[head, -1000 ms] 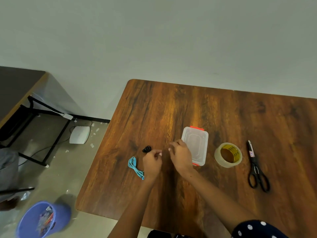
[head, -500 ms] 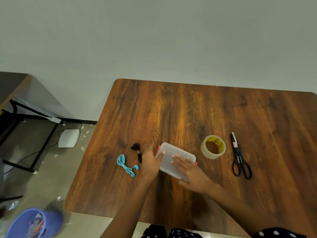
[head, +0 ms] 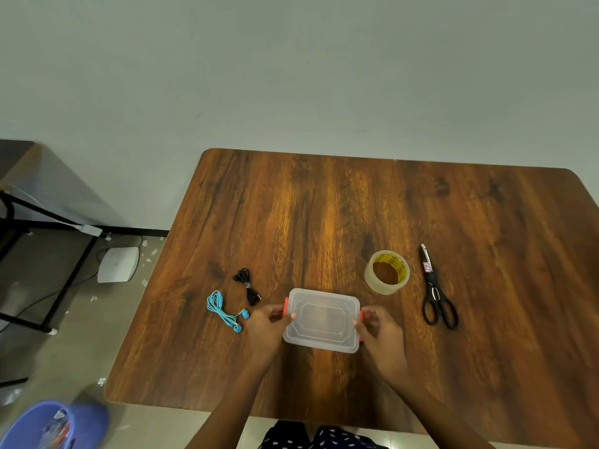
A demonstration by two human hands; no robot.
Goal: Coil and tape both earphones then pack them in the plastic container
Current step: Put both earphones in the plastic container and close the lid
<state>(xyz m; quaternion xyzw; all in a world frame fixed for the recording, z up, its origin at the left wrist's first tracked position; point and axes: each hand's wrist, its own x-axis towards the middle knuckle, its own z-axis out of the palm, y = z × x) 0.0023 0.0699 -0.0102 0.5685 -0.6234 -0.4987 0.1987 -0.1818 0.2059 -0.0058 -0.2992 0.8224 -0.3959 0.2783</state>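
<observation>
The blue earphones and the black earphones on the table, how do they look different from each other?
The blue earphones are bright turquoise; the black earphones are dark. The blue bundle looks larger and longer, with its earbuds trailing loose at the near end; the black bundle is smaller and tighter. The blue pair lies nearer the table's left edge, the black pair farther from the person. Both are coiled, lie on the wooden table, and sit outside the plastic container.

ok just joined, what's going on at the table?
A person grips the plastic container with both hands, left hand and right hand at its red end clips, lid on. The coiled blue earphones and black earphones lie on the table to its left, not packed. Tape roll and scissors sit to the right.
</observation>
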